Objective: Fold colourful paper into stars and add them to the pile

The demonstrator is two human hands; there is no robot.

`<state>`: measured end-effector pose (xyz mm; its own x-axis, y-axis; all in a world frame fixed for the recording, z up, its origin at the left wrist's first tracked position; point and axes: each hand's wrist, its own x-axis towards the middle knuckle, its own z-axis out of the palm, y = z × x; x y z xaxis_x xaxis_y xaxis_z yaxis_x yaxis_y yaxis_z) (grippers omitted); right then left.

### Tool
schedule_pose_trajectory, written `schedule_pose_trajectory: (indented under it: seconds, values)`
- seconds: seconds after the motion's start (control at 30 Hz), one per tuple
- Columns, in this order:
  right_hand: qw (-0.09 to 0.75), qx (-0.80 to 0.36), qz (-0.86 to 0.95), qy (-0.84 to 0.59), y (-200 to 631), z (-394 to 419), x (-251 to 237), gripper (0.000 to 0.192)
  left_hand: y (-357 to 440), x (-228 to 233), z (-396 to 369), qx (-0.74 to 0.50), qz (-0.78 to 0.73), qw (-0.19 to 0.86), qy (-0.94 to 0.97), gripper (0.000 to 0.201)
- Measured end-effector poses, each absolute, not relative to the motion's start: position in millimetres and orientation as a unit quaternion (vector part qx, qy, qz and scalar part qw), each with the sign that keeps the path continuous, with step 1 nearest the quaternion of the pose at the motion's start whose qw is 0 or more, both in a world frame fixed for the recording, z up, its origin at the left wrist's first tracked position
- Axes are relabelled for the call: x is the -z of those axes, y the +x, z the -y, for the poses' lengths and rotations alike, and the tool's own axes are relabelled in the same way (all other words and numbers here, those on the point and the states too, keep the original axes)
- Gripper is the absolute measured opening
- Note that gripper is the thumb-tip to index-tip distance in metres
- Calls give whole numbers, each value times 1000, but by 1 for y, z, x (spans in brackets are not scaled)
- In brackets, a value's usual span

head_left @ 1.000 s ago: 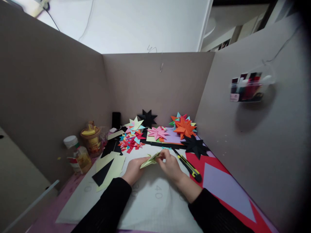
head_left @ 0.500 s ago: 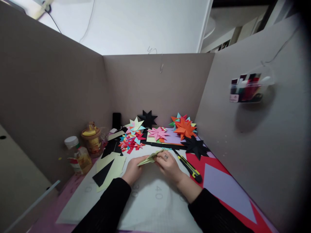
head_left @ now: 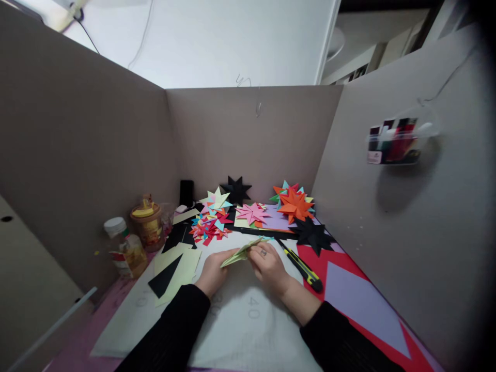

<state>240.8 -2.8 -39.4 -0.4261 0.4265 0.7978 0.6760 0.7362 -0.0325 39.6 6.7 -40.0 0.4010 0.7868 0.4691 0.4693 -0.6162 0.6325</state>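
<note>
A folded piece of pale yellow-green paper is held between both hands above the white mat. My left hand is closed on its left end, with some of the fingers hidden behind the paper. My right hand, with a ring on one finger, pinches the right end. A yellow and black utility knife lies just right of my right hand. Pale green paper sheets and a black strip lie left of my left hand.
Several folded paper stars stand at the back, including an orange star, a pink star and a black star. Red paper under a lilac sheet lies right. A bottle and a lidded cup stand left. Grey panels enclose the table.
My hands stay on the folded paper, which tilts very slightly. The rest of the table is unchanged.
</note>
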Motion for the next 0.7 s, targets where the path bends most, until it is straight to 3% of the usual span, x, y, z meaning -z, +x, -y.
schedule_pose_trajectory:
  seconds: [0.47,0.7]
  values:
    - [446,190,815,-316,236,8,39,15,42,32,2,-387,-370,198,821,47]
    - [438,178,815,-335,235,8,36,20,44,37,-1,-386,-380,194,818,54]
